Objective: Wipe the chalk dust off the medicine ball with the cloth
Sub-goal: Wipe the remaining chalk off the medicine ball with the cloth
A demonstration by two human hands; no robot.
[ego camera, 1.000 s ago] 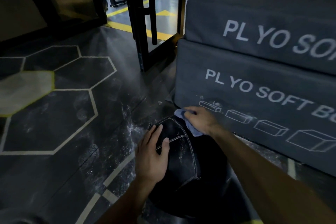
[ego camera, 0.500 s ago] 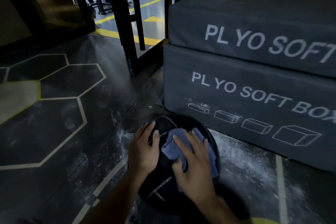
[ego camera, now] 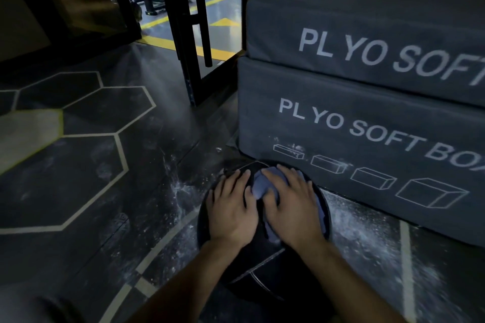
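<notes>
- Black medicine ball [ego camera: 265, 267] with pale seams sits just before the lower plyo soft box [ego camera: 367, 144].
- Left hand [ego camera: 232, 214] lies flat on it, fingers straight.
- Right hand [ego camera: 295, 214] presses the bunched blue cloth [ego camera: 259, 186] onto its top, fingers spread.

Big round black leather medicine ball [ego camera: 258, 274] with pale stitched seams sits on floor right below me, nearly touching plyo box behind. Crumpled blue-grey cloth [ego camera: 263, 185] bunched on ball's top, flat under my right hand [ego camera: 294, 211], draping down right side.

Both hands cover much of the ball's [ego camera: 252, 270] top. The cloth [ego camera: 261, 186] lies mostly hidden under the right hand [ego camera: 294, 207]. The picture's edge cuts off the box [ego camera: 367, 165] lettering.
</notes>
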